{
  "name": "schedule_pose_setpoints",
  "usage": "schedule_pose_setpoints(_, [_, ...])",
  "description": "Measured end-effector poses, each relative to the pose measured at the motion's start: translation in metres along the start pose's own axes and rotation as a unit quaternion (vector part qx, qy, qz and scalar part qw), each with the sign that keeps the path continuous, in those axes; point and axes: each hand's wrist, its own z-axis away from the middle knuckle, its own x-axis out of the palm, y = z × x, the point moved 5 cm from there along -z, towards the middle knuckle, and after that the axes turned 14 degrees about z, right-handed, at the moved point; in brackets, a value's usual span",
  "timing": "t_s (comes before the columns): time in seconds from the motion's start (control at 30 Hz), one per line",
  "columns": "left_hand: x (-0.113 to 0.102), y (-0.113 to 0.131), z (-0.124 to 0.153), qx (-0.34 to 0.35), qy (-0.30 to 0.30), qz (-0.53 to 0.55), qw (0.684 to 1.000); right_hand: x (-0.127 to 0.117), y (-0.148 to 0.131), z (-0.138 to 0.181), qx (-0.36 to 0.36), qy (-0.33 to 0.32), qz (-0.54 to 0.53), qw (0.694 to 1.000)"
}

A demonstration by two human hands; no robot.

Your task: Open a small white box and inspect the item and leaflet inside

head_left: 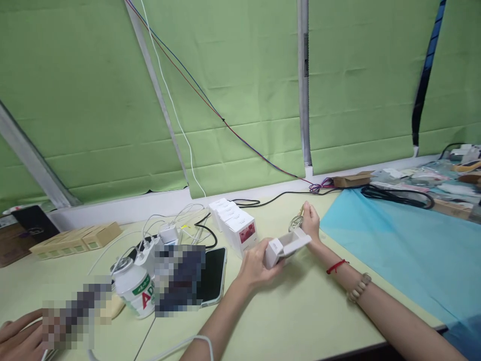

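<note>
A small open box [286, 246] is gripped by the left hand [255, 268], its long axis pointing right toward the right hand [310, 220], whose fingers are clenched around a small bottle [296, 221] just beyond it.

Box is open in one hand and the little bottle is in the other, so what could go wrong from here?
1. The small clear bottle sits only in the fingertips of the right hand; that grip looks thin, so it might slip.
2. The left hand holds the open white box tilted; its flap could crease.
3. The row of white boxes stands close and could be knocked.
</note>
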Motion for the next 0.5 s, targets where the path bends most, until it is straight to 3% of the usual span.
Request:
schedule_pose_setpoints(0.13, [0.009,0.012,0.002,0.018,-0.069,0.035,0.997,0.008,0.004,0.002,0.015,-0.045,-0.049,0.998])
schedule_pose_setpoints(0.23, [0.019,0.016,0.004,0.029,-0.101,0.065,0.992,0.020,0.004,0.007,-0.006,-0.122,-0.066,0.990])
schedule_pose_setpoints(0.4, [0.023,0.007,0.003,-0.001,-0.049,0.102,0.994,0.040,0.007,0.012,-0.057,-0.217,-0.085,0.971])
schedule_pose_setpoints(0.5, [0.021,0.005,0.001,-0.007,-0.030,0.115,0.993,0.048,0.006,0.015,-0.053,-0.271,-0.109,0.955])
